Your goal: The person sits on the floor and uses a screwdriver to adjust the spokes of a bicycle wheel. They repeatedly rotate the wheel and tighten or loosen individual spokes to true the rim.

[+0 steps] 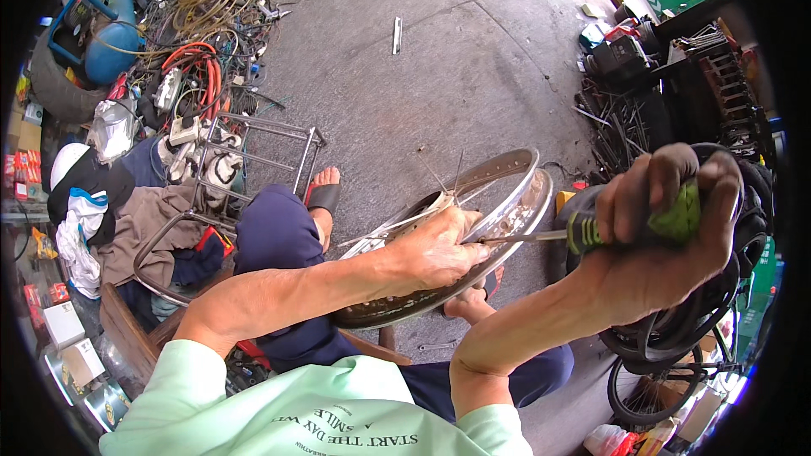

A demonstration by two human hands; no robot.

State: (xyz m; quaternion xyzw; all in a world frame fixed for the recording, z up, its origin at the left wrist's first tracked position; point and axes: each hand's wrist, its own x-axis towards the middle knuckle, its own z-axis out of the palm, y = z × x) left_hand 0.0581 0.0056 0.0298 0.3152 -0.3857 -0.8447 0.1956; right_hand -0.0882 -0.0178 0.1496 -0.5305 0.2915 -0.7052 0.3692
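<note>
A metal spoked wheel rim [519, 211] is tilted in front of my legs, its surface worn and stained. My left hand [439, 245] is closed at the rim's inner side, with its fingertips against the metal; whether it also pinches a spoke is hidden. Several thin spokes [435, 179] stick out past the knuckles. On the right, my raised right hand [667, 228] is wrapped around a green-and-black screwdriver [583, 232]. The thin shaft runs left from the handle, and its tip meets the rim beside my left fingers. The right hand is slightly blurred.
A metal-tube frame [262, 152] stands to the left, near heaped clothes [148, 232]. Cables and hoses [211, 8] lie behind, with a blue tank [114, 34]. Black tyres [743, 203] and metal rods [612, 131] crowd the right. A small wrench [438, 345] lies on the floor.
</note>
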